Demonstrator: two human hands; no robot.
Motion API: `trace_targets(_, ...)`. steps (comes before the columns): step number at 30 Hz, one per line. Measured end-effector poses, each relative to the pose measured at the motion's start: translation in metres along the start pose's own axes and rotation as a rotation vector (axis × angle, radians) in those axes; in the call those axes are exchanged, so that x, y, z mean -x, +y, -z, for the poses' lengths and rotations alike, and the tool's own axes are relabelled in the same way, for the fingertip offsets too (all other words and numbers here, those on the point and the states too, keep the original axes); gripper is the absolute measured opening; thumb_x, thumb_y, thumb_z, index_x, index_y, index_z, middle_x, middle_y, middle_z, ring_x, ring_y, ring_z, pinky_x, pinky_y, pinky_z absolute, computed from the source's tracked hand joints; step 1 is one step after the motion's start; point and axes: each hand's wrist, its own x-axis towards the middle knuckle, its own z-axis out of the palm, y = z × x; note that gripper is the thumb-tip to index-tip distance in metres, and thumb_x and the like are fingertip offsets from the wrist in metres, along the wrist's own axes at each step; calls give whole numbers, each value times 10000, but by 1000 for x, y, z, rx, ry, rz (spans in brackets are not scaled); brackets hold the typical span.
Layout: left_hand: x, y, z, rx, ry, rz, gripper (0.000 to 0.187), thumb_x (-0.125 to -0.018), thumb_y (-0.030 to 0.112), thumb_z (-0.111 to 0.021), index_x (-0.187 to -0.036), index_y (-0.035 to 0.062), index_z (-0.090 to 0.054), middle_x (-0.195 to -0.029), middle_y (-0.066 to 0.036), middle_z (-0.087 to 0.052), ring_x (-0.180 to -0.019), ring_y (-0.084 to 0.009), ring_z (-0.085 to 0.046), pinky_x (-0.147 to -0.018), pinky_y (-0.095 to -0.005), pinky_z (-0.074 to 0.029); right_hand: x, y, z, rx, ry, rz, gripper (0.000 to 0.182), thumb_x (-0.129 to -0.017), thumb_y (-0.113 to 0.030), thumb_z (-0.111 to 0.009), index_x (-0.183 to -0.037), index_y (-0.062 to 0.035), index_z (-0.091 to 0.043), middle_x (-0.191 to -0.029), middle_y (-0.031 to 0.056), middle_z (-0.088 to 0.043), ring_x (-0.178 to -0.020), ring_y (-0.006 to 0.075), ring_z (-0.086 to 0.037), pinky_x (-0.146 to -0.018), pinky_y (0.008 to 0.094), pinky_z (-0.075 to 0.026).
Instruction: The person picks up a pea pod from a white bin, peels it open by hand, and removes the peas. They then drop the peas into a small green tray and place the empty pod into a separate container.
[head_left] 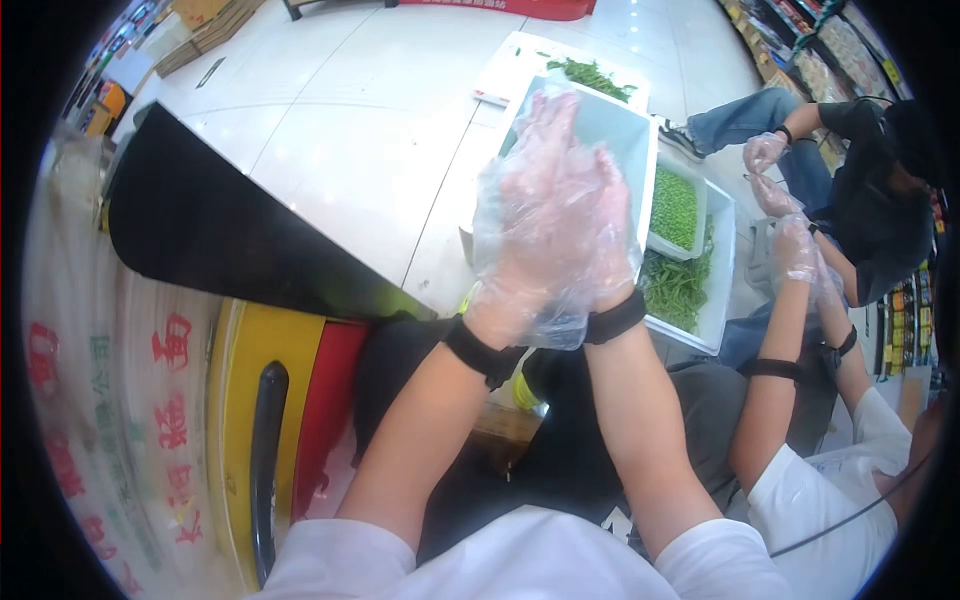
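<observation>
Both of my hands wear loose clear plastic gloves and black wrist straps. My left hand [535, 200] is raised over a white foam box [645, 165], its fingers stretched forward and close together. Against its right side lies my right hand [610, 220], the two gloves overlapping. Nothing shows between the palms, though the crinkled plastic blurs the fingers. Beyond the hands, green stems [592, 78] lie on a white foam lid [515, 60]. To the right, a clear tub of green peas [675, 208] sits over leafy greens [680, 290] in another white foam box [722, 265].
Two people sit at the right, wearing clear gloves; one has a dark top [870, 210], the other a white shirt [830, 510]. A black panel [220, 220] slants across the left, above a yellow and red object [240, 400]. Shelves stand at the upper right.
</observation>
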Motion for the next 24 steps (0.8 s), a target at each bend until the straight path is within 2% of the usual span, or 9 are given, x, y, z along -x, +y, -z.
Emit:
trace_targets(5,-13,14,-2,53,-64,53,688,-953,461,-442,-1347,-102,-408,-1203,-118,-506,-1084,-178,-476,-931,-297,-401,-5,0,-17,-26,6,24,501,-1007,-387,-317,-1147,31,-554,-1192,181,-558,-1174,269,-488,-1025,403,-395)
trace_targets(7,-11,11,-16,410,166,97,685,-972,462,-413,-1362,-100,-375,-1259,-134,-498,-1125,-181,-462,-964,-294,-394,0,-4,-25,-135,13,-84,502,-1008,-396,-309,-1152,29,-535,-1198,171,-543,-1172,276,-489,-1041,420,-386)
trace_targets(8,-10,10,-18,461,211,110,664,-969,437,-413,-1360,-98,-379,-1262,-139,-500,-1129,-189,-466,-964,-298,-395,2,-6,-30,-145,55,-65,494,-1012,-386,-303,-1142,42,-511,-1182,182,-537,-1155,294,-502,-1044,431,-388)
trace_targets(13,-13,5,-7,204,205,106,567,-950,316,-416,-1352,-84,-397,-1277,-160,-507,-1147,-231,-482,-968,-316,-399,-19,-29,-18,-431,-1,-28,460,-1021,-341,-284,-1095,71,-476,-1144,252,-526,-1090,318,-545,-984,424,-468)
trace_targets(16,-8,2,6,-117,122,56,518,-939,243,-418,-1347,-76,-407,-1285,-173,-511,-1158,-257,-492,-970,-328,-401,-24,-52,6,-562,-2,-11,443,-1023,-317,-284,-1080,88,-453,-1129,282,-519,-1054,333,-564,-948,420,-508)
trace_targets(19,-4,2,17,-407,51,25,477,-928,171,-419,-1342,-67,-418,-1294,-186,-515,-1169,-282,-502,-972,-339,-404,-21,-73,49,-532,97,69,434,-1020,-305,-306,-1080,106,-431,-1131,285,-517,-1020,349,-581,-936,425,-521)
trace_targets(21,-4,2,22,-506,27,27,457,-920,122,-421,-1338,-62,-425,-1300,-195,-518,-1176,-299,-509,-974,-346,-405,-23,-81,94,-528,284,190,454,-1015,-325,-307,-1055,105,-445,-1115,286,-526,-1004,348,-585,-915,434,-528)
trace_targets(22,-5,1,23,-538,18,30,448,-916,98,-421,-1337,-59,-428,-1303,-199,-519,-1180,-307,-512,-974,-350,-406,-25,-86,120,-526,297,185,454,-1015,-325,-307,-1055,105,-445,-1115,286,-526,-1004,348,-585,-915,434,-528)
trace_targets(24,-9,2,28,-593,8,34,437,-909,50,-422,-1333,-53,-435,-1309,-208,-522,-1187,-324,-519,-976,-357,-408,-35,-98,171,-562,437,363,487,-1007,-355,-299,-1037,103,-462,-1089,283,-536,-1009,350,-577,-898,449,-529)
